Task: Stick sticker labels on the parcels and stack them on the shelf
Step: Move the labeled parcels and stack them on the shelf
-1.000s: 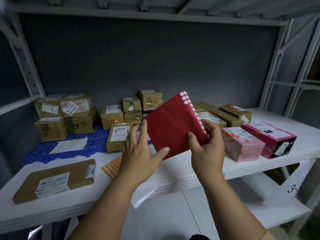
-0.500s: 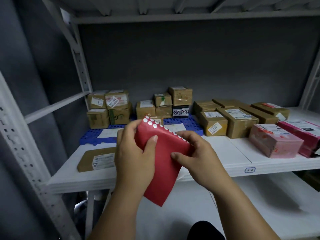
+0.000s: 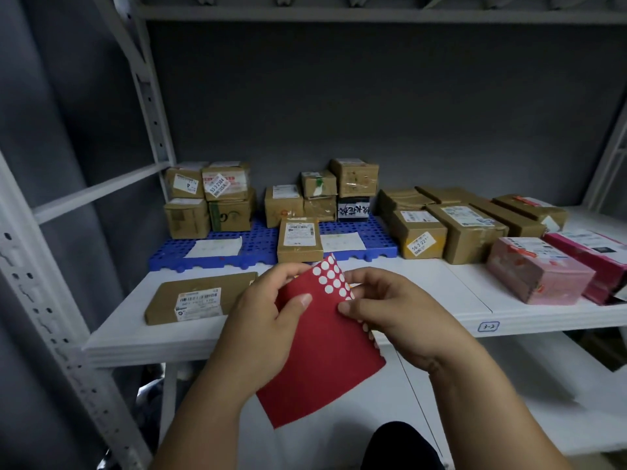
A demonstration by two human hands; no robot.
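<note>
A red sticker sheet with white round stickers along its upper right edge hangs in front of the white shelf. My left hand grips its left side, thumb on the front. At the sheet's right edge my right hand pinches it with thumb and fingers. A flat brown parcel with a white label lies on the shelf left of my hands. Another brown parcel lies behind the sheet on the blue pallet.
Several brown boxes are stacked at the back, such as the box right of the pallet. Pink boxes sit at the right. A grey upright post stands at the left. A lower shelf lies beneath.
The view has swung left and down across the shelf. The red sheet has come lower and turned, hanging down between my hands, and both hands have shifted their grip to its upper part.
</note>
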